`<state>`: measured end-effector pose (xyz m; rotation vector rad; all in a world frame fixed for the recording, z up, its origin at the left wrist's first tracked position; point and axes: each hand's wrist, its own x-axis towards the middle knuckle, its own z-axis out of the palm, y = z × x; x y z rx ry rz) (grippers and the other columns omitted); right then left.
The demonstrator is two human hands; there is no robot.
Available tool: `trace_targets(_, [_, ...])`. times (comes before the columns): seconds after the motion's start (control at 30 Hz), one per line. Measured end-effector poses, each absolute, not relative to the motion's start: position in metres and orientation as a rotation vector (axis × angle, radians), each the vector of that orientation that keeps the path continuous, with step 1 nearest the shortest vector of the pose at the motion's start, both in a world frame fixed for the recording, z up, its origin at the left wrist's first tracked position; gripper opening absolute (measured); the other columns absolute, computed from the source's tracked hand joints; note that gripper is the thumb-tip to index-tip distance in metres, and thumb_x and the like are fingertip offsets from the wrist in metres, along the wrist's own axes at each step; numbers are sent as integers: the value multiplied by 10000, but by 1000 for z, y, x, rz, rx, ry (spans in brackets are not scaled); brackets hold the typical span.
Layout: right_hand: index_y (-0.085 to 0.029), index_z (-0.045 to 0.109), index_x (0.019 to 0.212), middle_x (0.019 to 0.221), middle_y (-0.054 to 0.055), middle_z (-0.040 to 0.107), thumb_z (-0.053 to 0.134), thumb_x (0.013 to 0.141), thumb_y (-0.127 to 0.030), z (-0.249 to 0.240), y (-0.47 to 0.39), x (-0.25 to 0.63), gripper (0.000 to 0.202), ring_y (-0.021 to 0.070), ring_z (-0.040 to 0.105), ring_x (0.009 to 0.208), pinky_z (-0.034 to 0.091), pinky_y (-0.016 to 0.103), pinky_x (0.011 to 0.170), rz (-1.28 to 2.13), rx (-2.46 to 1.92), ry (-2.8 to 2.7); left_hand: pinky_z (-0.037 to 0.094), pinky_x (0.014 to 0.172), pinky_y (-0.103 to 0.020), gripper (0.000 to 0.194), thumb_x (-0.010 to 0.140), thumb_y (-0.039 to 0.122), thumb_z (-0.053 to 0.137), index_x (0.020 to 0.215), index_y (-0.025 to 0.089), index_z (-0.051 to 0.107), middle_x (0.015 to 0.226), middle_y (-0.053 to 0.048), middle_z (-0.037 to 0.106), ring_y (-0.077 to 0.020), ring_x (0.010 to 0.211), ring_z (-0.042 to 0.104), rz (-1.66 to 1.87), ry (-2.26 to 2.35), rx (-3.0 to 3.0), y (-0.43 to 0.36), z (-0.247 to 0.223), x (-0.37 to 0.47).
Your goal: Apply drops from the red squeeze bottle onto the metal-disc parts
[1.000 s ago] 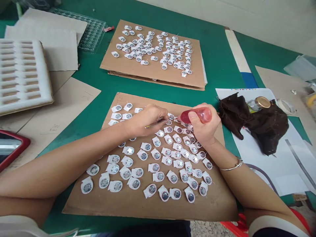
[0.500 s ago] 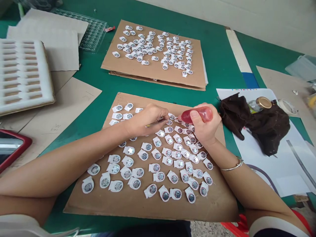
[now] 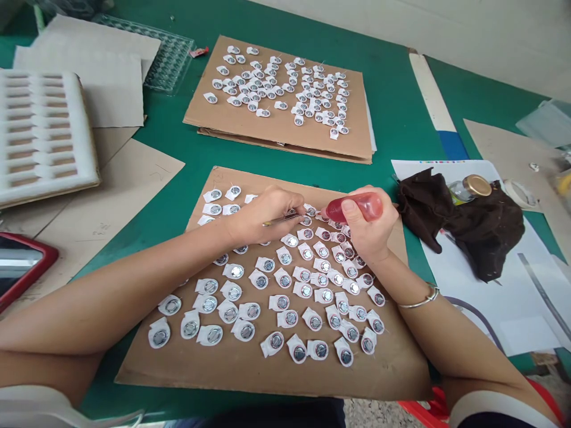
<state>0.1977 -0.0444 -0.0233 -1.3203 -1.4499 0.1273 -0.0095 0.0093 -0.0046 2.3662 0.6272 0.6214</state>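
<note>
My right hand [image 3: 373, 229] is closed around a soft squeeze bottle of red liquid [image 3: 352, 207], its tip pointing left and down at the small parts. In my left hand [image 3: 272, 214] a thin metal tool, perhaps tweezers [image 3: 281, 219], is pinched, its end close to a white tab with a round silver disc [image 3: 307, 220]. Several such white tabs with silver discs [image 3: 322, 265] lie in loose rows on a brown cardboard sheet [image 3: 357, 380] under my hands. My left forearm and fingers hide some of them.
Behind is another cardboard sheet [image 3: 200, 113] with several similar parts. A white foam tray [image 3: 49, 131] and a red-framed object [image 3: 27, 267] are at left. On the right, a dark cloth [image 3: 486, 232] and a gold-lidded jar [image 3: 476, 185] lie over white paper [image 3: 459, 285].
Almost nothing differs. The red bottle and my right hand have shifted very slightly left; my left hand keeps its place with the thin tool.
</note>
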Motion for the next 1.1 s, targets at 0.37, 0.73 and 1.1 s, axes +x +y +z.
trace_targets(0.37, [-181, 576, 794, 759, 28, 633, 669, 712, -428, -26, -45, 196, 276, 151, 604, 742, 514, 333, 709, 202, -1299, -1440, 480, 593, -236, 89, 803, 175, 561, 789, 125, 634, 747, -53, 675, -131, 666, 617, 607, 647, 2324, 9, -1, -9])
trace_targets(0.73, [-181, 567, 800, 762, 16, 626, 664, 716, -443, -23, -44, 196, 291, 138, 599, 729, 505, 312, 685, 210, -1322, -1449, 471, 603, -235, 103, 816, 180, 555, 817, 129, 645, 784, -46, 684, -127, 683, 620, 609, 636, 2324, 10, -3, -10])
trace_targets(1.1, [-239, 508, 777, 586, -27, 535, 509, 803, -524, -9, -32, 215, 286, 151, 559, 477, 395, 294, 378, 537, -1200, -876, 444, 562, -228, 105, 819, 203, 555, 806, 153, 646, 757, -37, 674, -124, 656, 608, 602, 670, 2342, 9, -4, -11])
